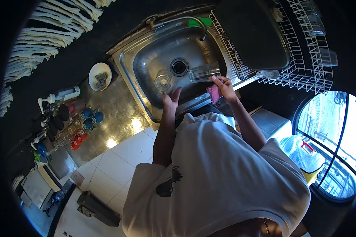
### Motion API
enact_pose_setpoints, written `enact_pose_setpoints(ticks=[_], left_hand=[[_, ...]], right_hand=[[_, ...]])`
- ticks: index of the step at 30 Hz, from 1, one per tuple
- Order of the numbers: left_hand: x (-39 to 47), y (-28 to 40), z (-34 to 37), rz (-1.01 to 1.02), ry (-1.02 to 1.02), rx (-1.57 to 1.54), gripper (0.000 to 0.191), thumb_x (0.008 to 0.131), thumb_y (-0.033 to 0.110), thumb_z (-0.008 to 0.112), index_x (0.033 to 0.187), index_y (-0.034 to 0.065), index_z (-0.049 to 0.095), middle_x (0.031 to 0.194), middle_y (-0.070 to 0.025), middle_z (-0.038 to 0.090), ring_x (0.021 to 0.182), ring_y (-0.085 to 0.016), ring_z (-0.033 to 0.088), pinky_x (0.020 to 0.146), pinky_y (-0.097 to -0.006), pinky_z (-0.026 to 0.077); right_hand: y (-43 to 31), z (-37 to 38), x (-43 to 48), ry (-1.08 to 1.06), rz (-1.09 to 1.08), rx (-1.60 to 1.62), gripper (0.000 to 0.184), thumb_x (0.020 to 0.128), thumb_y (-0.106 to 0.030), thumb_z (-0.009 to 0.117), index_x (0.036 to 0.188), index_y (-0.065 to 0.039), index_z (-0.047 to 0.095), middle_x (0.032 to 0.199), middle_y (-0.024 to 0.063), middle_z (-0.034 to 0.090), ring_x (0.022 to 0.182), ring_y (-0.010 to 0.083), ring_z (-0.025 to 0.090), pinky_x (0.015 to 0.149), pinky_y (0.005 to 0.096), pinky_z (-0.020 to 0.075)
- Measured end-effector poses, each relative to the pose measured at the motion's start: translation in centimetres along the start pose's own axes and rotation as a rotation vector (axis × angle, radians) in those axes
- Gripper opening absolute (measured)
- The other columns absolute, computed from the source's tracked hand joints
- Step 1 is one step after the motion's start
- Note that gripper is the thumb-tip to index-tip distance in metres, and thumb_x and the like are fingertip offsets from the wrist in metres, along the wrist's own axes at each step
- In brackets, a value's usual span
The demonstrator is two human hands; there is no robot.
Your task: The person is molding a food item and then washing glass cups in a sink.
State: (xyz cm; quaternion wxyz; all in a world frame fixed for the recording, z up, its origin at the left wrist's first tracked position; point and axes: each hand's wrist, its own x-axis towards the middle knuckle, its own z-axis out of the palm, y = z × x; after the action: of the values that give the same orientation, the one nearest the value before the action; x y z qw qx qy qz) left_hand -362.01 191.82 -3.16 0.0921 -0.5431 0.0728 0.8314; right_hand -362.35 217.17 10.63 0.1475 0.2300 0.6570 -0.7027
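My right hand is at the right rim of a stainless steel sink, gripping one end of a clear, ribbed glass tumbler. The tumbler lies roughly level over the basin. A pink cloth hangs at the same hand; how it is held is partly hidden. Over the near left part of the basin, my left hand has its thumb and fingers apart and holds nothing. Just beyond its fingertips, a second clear glass stands on the sink floor, left of the drain.
A curved faucet reaches over the sink's far side. At right, a white wire dish rack holds a large dark tray. Left, a white bowl containing a scouring pad, a pump bottle, and blue mugs occupy the counter.
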Motion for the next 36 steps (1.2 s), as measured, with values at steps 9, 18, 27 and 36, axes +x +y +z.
enact_pose_setpoints(ticks=[9, 18, 27, 36], left_hand=[[-11.4, -2.0, 6.0, -0.056, -0.42, 0.555, 0.066, 0.083, 0.046, 0.07, 0.124, 0.001, 0.044, 0.1, -0.0163, 0.064, 0.092, -0.03, 0.066, 0.077, -0.0363, 0.057], [-14.7, 0.8, 11.6, 1.004, -0.269, 0.807, 0.046, 0.073, 0.023, 0.083, 0.102, 0.0009, 0.056, 0.086, -0.0094, 0.064, 0.077, -0.017, 0.062, 0.07, -0.029, 0.05], [-18.7, 4.1, 11.8, 1.337, -0.42, 0.873, 0.037, 0.075, 0.007, 0.081, 0.098, 0.0031, 0.052, 0.092, -0.0058, 0.06, 0.085, -0.014, 0.057, 0.08, -0.0284, 0.045], [-27.5, 2.4, 15.5, 1.079, -0.597, 0.587, 0.028, 0.083, 0.008, 0.068, 0.107, 0.0028, 0.055, 0.095, -0.0076, 0.061, 0.089, -0.016, 0.061, 0.082, -0.0275, 0.048]], right_hand=[[-0.8, 4.8, -1.1, -0.221, 0.057, 0.344, 0.032, 0.095, -0.027, 0.06, 0.102, 0.003, 0.067, 0.088, 0.0088, 0.07, 0.072, 0.0111, 0.064, 0.067, 0.0236, 0.0515], [-3.8, 9.3, -2.7, -0.18, 0.185, 0.409, 0.034, 0.095, -0.029, 0.06, 0.11, 0.002, 0.061, 0.091, 0.0101, 0.069, 0.072, 0.0153, 0.066, 0.062, 0.0274, 0.0535], [-2.7, 10.4, 0.6, 0.205, -0.188, 0.581, 0.016, 0.094, -0.02, 0.058, 0.099, -0.006, 0.063, 0.087, 0.0016, 0.062, 0.081, 0.0135, 0.061, 0.07, 0.0294, 0.0507], [-14.4, 14.3, -9.8, -0.271, -0.324, 0.338, 0.032, 0.096, -0.023, 0.058, 0.118, 0.001, 0.061, 0.107, 0.0047, 0.065, 0.094, 0.0104, 0.061, 0.083, 0.0252, 0.0494]])
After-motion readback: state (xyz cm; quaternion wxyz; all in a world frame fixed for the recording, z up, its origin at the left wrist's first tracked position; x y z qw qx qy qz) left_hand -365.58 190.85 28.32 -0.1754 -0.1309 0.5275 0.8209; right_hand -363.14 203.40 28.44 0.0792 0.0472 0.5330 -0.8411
